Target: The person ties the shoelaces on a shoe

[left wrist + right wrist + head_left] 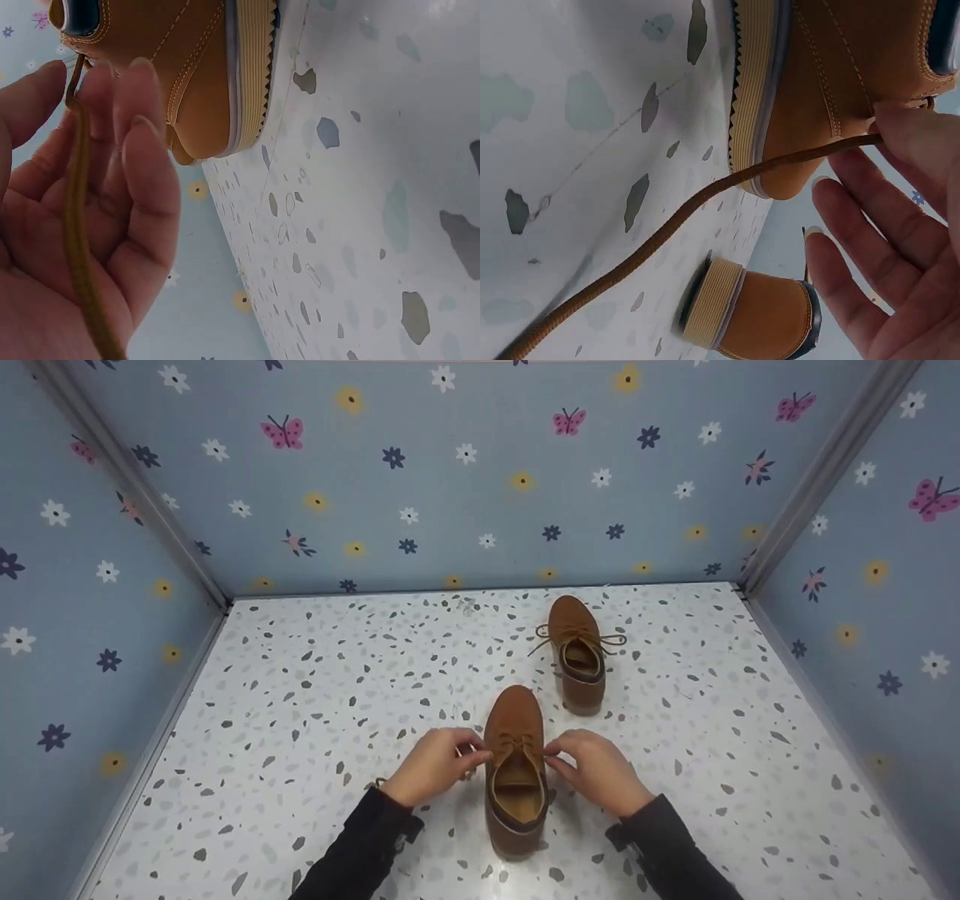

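Observation:
A brown lace-up shoe [514,711] stands on the floor between the two hands, toe pointing away. My left hand [439,765] is at its left side, thumb and forefinger pinching one end of the shoelace [78,225]; the lace trails down across the palm in the left wrist view. On the other side, my right hand [596,771] pinches the opposite shoelace end [705,196] between thumb and forefinger, and its loose length hangs away from the shoe. The other fingers of both hands are loosely bent.
A second brown shoe [574,615] stands farther ahead to the right, its laces in a bow. The speckled white surface [337,675] is bounded by blue panels [450,510] with flowers and butterflies at the back and both sides.

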Tool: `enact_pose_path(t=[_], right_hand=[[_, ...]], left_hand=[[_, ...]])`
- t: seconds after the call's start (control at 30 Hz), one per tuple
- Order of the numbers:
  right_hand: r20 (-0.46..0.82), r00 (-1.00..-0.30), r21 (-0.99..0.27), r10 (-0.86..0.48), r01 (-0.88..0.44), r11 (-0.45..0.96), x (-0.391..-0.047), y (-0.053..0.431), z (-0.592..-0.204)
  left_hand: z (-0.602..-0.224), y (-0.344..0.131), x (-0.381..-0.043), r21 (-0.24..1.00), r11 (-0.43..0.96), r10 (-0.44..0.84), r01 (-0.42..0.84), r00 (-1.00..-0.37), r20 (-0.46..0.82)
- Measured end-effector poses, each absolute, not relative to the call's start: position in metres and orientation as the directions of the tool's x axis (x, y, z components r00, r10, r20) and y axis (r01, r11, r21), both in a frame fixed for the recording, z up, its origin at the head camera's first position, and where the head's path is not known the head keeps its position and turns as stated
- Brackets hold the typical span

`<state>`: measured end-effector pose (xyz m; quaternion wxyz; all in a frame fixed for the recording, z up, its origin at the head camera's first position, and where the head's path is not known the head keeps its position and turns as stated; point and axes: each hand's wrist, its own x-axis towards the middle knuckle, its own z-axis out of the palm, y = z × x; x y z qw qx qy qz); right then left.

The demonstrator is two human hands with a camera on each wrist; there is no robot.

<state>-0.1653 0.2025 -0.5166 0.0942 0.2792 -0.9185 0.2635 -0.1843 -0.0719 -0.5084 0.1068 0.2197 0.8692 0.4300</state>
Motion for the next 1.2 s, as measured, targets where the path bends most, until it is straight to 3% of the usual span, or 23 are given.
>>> enact_pose_path(t=[0.47, 1.2], right_hand=[[0.423, -0.798, -0.442, -0.430, -0.596, 0.670, -0.163, 0.216, -0.512], [0.409, -0.854, -0.419, -0.320, -0.488, 0.766, -0.158, 0.238, -0.517]], left_hand=[[-0.502, -0.082, -0.180, 0.688, 0.583, 0.453, 0.432, -0.876, 0.166], [-0.501, -0.107, -0.171, 0.633, 0.639, 0.451, 0.436, -0.880, 0.150]])
